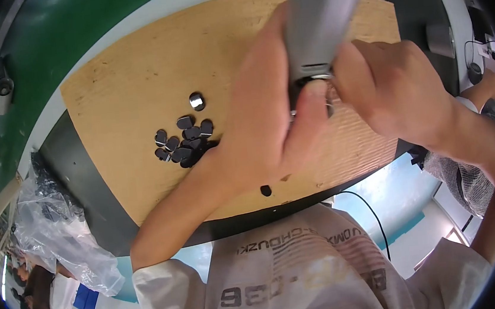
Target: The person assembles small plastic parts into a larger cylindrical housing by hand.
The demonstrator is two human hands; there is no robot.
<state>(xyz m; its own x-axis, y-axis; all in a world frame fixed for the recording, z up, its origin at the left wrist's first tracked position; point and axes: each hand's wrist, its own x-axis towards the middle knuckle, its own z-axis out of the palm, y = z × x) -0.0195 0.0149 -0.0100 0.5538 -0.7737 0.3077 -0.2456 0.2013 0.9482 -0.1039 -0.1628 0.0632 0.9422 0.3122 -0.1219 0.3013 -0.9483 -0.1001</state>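
My left hand (263,102) is wrapped round a long grey tube-like housing (323,25), its thumb pressed against the near end. Upright and close to the camera, the housing is smeared at the top. At that near end a dark opening with a bit of shiny metal shows beside the thumb. My right hand (399,89) is closed, its curled fingers against the right side of the same end; what they pinch is hidden. Left of my left wrist lies a loose pile of small black rounded caps (192,133). One shiny-faced cap (196,101) sits just beyond the pile.
A cardboard sheet (131,64) covers the dark work surface. One black piece (266,191) lies near its front edge. Crumpled clear plastic (58,232) hangs at the left. Grey cylindrical parts (4,88) stand on the far left and right. Other people are at both sides.
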